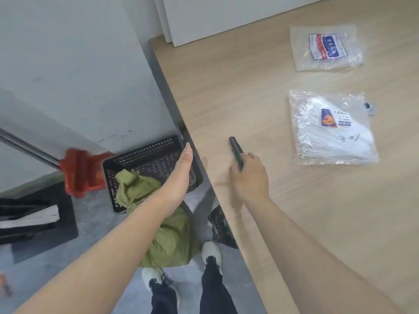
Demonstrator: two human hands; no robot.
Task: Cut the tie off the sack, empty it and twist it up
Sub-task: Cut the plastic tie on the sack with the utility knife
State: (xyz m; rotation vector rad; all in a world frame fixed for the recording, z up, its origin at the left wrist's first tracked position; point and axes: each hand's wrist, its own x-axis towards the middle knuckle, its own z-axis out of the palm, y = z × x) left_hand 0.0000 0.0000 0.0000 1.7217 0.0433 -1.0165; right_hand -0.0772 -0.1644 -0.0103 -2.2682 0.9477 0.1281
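Observation:
A green woven sack (167,236) stands on the floor by my feet, its neck (133,184) tied with a thin string and leaning into a black perforated basket (147,155). My left hand (181,175) hovers flat and open above the sack, fingers straight, near the table's edge. My right hand (248,175) rests on the wooden table (294,223), closed around a dark green folding cutter (235,150) whose end sticks out past my fingers.
Two clear plastic bags lie on the table at right, one with white ties (331,130) and one with a blue-red label (326,47). A red mop head (79,173) and dark mats (38,223) sit on the floor at left. A small grey part (369,107) lies beside the bags.

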